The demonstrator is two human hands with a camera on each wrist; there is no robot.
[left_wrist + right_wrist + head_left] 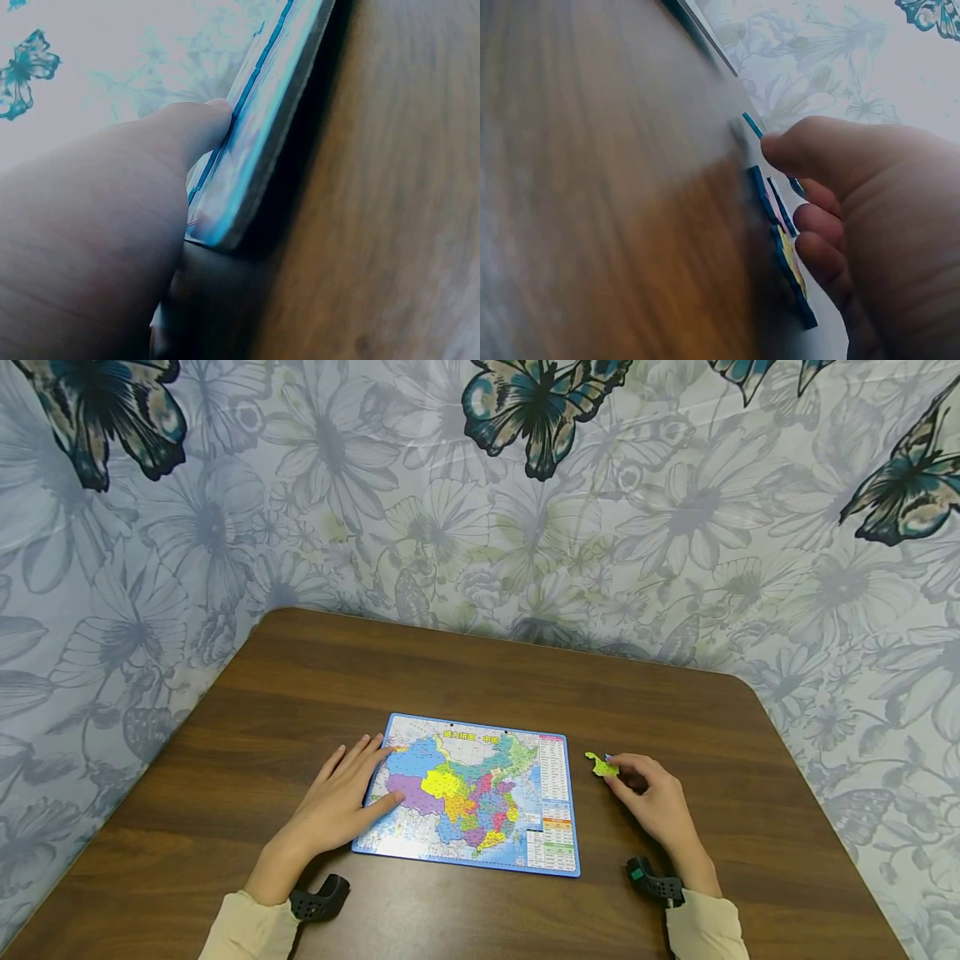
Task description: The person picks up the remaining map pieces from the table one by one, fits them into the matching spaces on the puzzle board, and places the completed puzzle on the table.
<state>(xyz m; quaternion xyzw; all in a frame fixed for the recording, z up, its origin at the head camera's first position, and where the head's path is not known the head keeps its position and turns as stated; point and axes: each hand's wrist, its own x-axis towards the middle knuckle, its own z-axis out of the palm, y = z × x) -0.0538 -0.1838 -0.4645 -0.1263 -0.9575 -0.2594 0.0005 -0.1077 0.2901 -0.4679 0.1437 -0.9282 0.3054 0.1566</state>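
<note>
Right hand (pixel 654 797) pinches a puzzle piece (pixel 601 766) beside the map board (pixel 420 841)

I have the far, left and right edges of the table (pixel 757 793) in my head view; the near edge falls outside it. The map board lies about midway between the left and right edges, slightly skewed, well apart from the far edge. A strip of brown wood separates its right edge from the puzzle piece, and a wider stretch runs from the right hand to the table's right edge.

What stands in my way is the left hand (pixel 337 802), fingers spread over the board's left edge, thumb tip on the purple region. The right hand is narrow, thumb and fingers holding the yellow-green piece; I cannot tell whether the piece touches the wood. A floral wall covering (pixel 675 552) rises behind the far edge.

My count: one board, two hands, two black wrist devices (pixel 321 900), two cream sleeves (pixel 705 928), and four butterflies (pixel 542 412), whole or partly cut off, on the covering. My right wrist view shows several blue-rimmed shapes (pixel 792 277) edge-on by the fingers; how many pieces they make I cannot tell.
</note>
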